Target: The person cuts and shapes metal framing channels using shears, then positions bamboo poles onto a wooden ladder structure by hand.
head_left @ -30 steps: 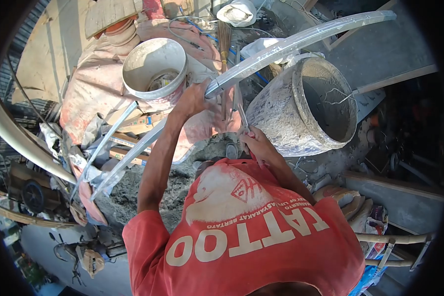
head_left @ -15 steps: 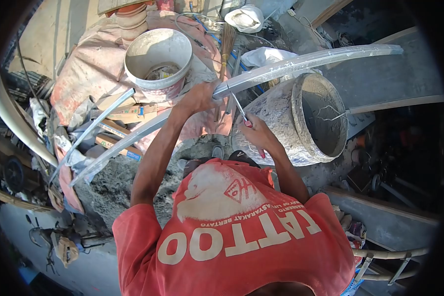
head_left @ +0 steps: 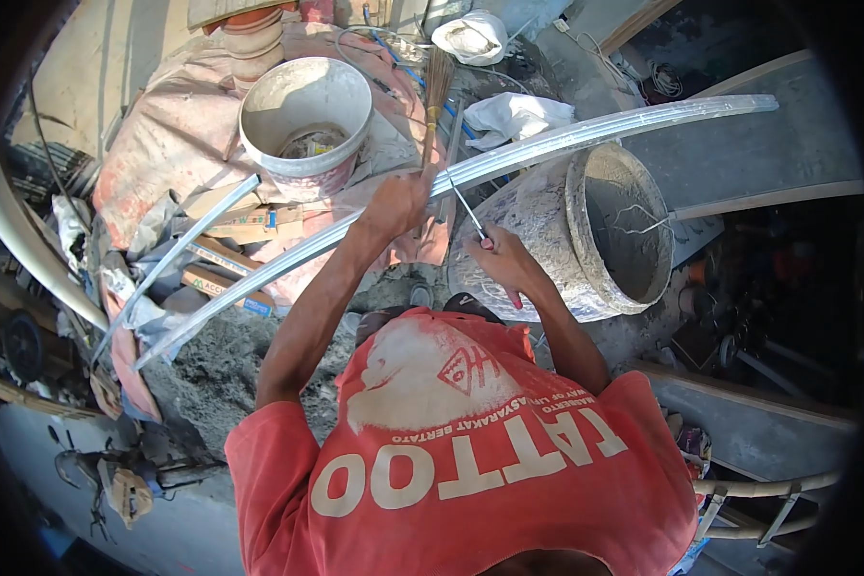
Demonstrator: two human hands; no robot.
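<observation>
Room between forearms; metal channel bars front; crusted bucket crowds right hand.

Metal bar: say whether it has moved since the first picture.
Yes: the metal bar has moved down the view, toward the rim of the tilted bucket.

Tool first: a second ago the red-handled tool had its tip short of the metal strip. Tip is now right at the strip's near edge, just beside the left hand. Tool leans more toward the strip than it did, red grip end sticking out below the right hand.

Strip has rolled about its length: plain broad side showed earlier, now I'm looking at a narrower, ridged, brighter face. Left hand has turned with it. Far end has dropped; strip now crosses in front of the top of the big crusted bucket, contact unclear. White bag, partly covered before, is mostly exposed.
</observation>
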